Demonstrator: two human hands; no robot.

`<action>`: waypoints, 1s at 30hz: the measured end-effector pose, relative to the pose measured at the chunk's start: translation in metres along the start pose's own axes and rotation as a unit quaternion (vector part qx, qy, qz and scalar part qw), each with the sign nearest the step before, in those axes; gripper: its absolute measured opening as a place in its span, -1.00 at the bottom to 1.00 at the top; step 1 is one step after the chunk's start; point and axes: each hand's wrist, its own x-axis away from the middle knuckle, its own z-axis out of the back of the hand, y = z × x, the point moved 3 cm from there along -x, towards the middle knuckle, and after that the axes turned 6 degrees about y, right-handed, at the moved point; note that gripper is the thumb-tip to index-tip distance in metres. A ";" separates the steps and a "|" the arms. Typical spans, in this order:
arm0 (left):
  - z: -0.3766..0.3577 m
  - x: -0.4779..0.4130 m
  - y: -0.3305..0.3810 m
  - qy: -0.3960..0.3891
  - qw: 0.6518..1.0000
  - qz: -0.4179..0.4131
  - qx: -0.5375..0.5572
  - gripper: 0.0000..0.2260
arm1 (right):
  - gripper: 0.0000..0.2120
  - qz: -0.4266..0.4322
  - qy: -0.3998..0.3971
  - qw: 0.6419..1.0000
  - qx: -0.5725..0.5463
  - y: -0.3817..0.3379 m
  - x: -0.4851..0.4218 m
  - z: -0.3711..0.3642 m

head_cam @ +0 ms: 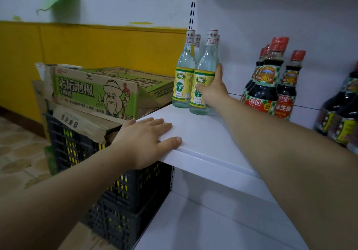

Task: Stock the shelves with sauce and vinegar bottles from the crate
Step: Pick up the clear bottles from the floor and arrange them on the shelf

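Note:
Several clear vinegar bottles with yellow-green labels stand at the left end of the white shelf [203, 133]. My right hand [214, 90] grips the front right vinegar bottle [203, 69], thumb across its label, fingers behind it. Just left of it stands another vinegar bottle [183, 75]. Dark soy sauce bottles [265, 87] with red caps stand further right on the same shelf. My left hand [147, 139] rests flat on the shelf's front left corner, fingers straight. The black plastic crate [81, 149] sits below and to the left, partly hidden by my left arm.
A green and brown carton [96, 91] lies on flattened cardboard on top of the crate, against the yellow wall. More dark bottles [341, 118] stand at the far right of the shelf. A lower white shelf [203, 226] shows below. Tiled floor lies at the left.

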 end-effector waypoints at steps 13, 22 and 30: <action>0.001 0.001 0.001 0.012 1.000 -0.002 -0.002 -0.11 | -0.14 0.004 0.013 1.000 0.000 0.010 -0.014 -0.008; -0.002 0.000 0.000 0.011 1.000 0.007 -0.001 -0.11 | -0.12 0.002 0.022 1.000 0.021 0.019 -0.012 -0.011; -0.001 0.000 -0.001 0.004 1.000 0.010 0.013 -0.15 | -0.18 0.058 0.010 0.992 0.109 -0.008 0.017 0.010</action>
